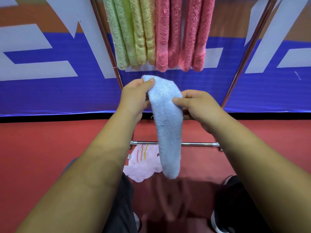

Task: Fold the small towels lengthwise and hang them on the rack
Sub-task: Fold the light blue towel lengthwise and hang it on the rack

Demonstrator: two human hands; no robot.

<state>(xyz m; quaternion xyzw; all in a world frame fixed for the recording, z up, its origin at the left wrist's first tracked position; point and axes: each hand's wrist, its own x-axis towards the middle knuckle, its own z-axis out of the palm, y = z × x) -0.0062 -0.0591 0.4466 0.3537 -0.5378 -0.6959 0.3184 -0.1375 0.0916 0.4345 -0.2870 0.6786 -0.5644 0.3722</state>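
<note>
1. A smooth red floor (50, 148) fills the lower half.
2. A blue barrier panel with large pale grey lettering (50, 68) stands along its far edge.
3. An orange-brown surface (25, 15) shows beyond the panel, evenly lit.

A light blue towel (165, 125) is folded into a long narrow strip and hangs down in mid-air, its upper end curled over to the left, its lower end free above the floor. On the metal rack (242, 52) beyond it hang folded green towels (133, 34) at left and pink towels (181, 34) just right of them. A pale pink striped towel (143, 163) lies crumpled on the floor by the rack's low bar.
</note>
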